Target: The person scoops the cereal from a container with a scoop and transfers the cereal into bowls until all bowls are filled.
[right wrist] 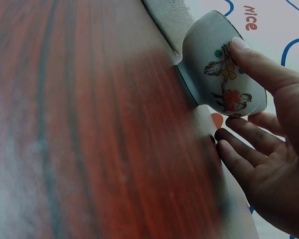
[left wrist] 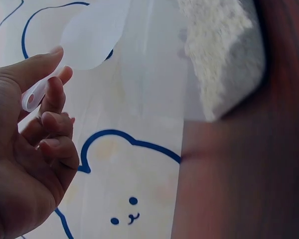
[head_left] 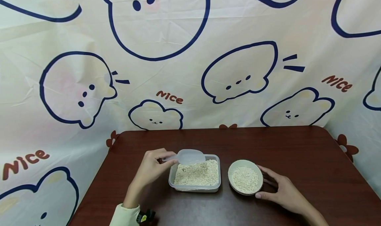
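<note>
Pinching the thin handle of a see-through white plastic scoop [head_left: 190, 157] with the left hand [head_left: 153, 165]. Holding that scoop over the back of a see-through, box-shaped plastic tub [head_left: 194, 188] with lots of small pale flakes [head_left: 200, 177] in it. Hard to tell if touching the rim. Curling the right hand [head_left: 281, 190] round the side of a small, round, pale bowl [right wrist: 202, 59] with painted fruit and leaves. Also holding pale flakes, that bowl, and sitting just right of the tub on the dark red-brown table [head_left: 268, 146].

Most likely at the step of scooping flakes from tub to bowl, maybe between two scoops. No clear pile in the scoop, but hard to be sure. Next, best to dip down, lift up flat, and go slowly across the gap. Also good to keep the bowl still, to stop spills.
</note>
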A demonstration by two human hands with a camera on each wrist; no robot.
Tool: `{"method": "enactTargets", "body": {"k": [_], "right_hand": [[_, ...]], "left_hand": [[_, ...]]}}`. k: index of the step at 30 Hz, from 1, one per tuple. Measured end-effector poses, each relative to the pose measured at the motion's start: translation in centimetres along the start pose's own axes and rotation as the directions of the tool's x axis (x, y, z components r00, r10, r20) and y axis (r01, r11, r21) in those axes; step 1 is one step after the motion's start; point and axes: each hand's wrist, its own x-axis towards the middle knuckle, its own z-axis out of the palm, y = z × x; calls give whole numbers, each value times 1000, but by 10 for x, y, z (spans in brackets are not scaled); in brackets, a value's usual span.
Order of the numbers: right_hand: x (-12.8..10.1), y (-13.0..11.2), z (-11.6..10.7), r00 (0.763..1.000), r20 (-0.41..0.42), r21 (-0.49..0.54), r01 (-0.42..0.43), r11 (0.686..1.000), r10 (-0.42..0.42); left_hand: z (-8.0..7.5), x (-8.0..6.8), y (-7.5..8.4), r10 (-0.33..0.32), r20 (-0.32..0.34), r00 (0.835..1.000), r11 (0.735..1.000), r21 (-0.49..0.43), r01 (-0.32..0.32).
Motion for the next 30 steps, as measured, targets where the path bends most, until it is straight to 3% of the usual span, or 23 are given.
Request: {"method": "enactTargets", "body": {"k": [13, 21, 30], "right_hand": [[0, 2, 1, 1000, -10, -25, -24, 999, 24], [0, 3, 2, 1000, -25, -34, 12, 999, -13], [0, 3, 2, 999, -33, -54, 21, 998, -23]], "left_hand": [[-17, -10, -6, -82, 59, 995, 985, 155, 72], [-18, -5, -1, -89, 127, 988, 960, 276, 51], [-9, 1, -3, -93, 189, 978, 963, 266, 40]]}}
